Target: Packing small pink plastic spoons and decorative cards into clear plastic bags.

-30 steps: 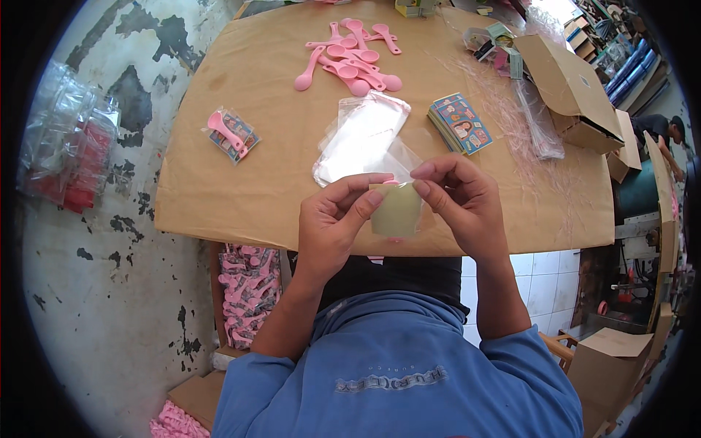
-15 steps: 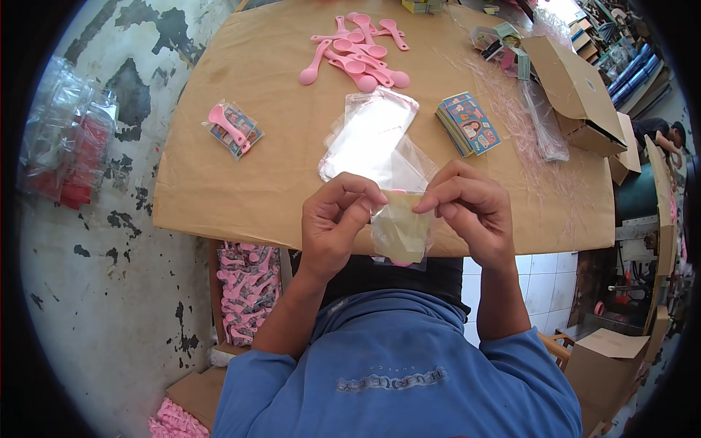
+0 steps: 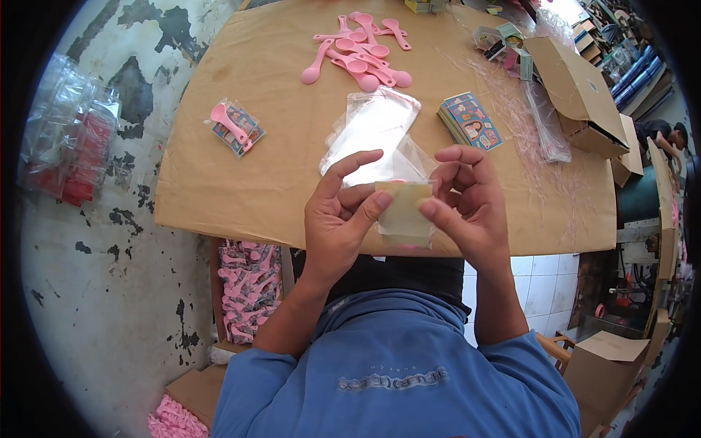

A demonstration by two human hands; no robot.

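Between my two hands, close to the table's near edge, is a small clear plastic bag (image 3: 406, 217) with a pale card inside and a bit of pink at its top and bottom. My left hand (image 3: 342, 212) pinches its left side, thumb across the front, index finger raised. On the right side, the thumb and bent fingers of my right hand (image 3: 471, 208) grip the bag. Just beyond lies a pile of empty clear bags (image 3: 372, 131). To its right sits a stack of printed cards (image 3: 471, 120). Pink measuring spoons (image 3: 358, 55) lie heaped at the far middle.
One packed bag with a pink spoon (image 3: 237, 128) lies at the table's left. Cardboard boxes (image 3: 573, 95) and loose plastic film stand on the right. Below the table, a box (image 3: 250, 292) holds several packed spoons. Bags hang on the left wall. Another person is at far right.
The bag has risen slightly and its face has tilted. My fingers have shifted from pinching its top edge with the fingertips to holding its sides, with thumbs in front.
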